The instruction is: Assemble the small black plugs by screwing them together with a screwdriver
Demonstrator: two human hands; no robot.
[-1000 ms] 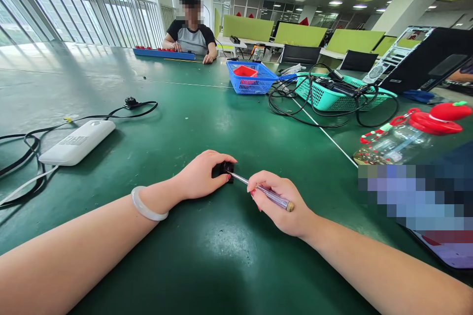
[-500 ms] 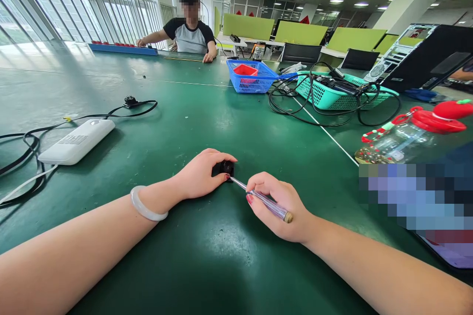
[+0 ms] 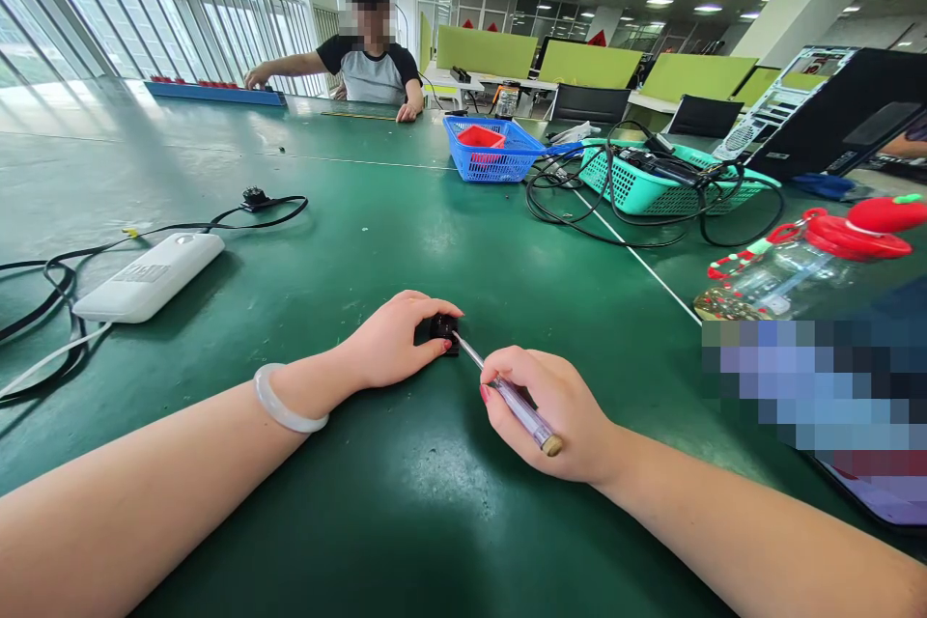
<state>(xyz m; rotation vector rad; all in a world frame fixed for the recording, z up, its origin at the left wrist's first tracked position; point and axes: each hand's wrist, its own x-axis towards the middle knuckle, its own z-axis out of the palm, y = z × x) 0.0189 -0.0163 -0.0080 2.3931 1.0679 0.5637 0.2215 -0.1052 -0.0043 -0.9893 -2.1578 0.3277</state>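
Observation:
Between the thumb and fingers of my left hand (image 3: 402,340) is a small black block-like part (image 3: 444,328), pressed against the green table (image 3: 348,502). The fingers partly cover it, so its kind is unclear. My right hand (image 3: 547,410) is closed around a screwdriver (image 3: 522,410) with a clear purplish handle and a tan end cap. Its thin metal shaft points up and left, and the tip meets the black part near my left thumb. A white bangle circles my left wrist.
Left lies a white power bank (image 3: 152,278) with black cables. Ahead are a blue basket (image 3: 496,159) and a teal basket (image 3: 630,188) with tangled cords. A red-lidded bottle (image 3: 803,270) stands right. Across the table, a person (image 3: 373,68) touches a blue tray (image 3: 213,94).
The screwdriver's handle end has swung slightly left and down with my right hand; its tip sits a little higher on the black part. Across the table, the person and the blue tray have shifted left.

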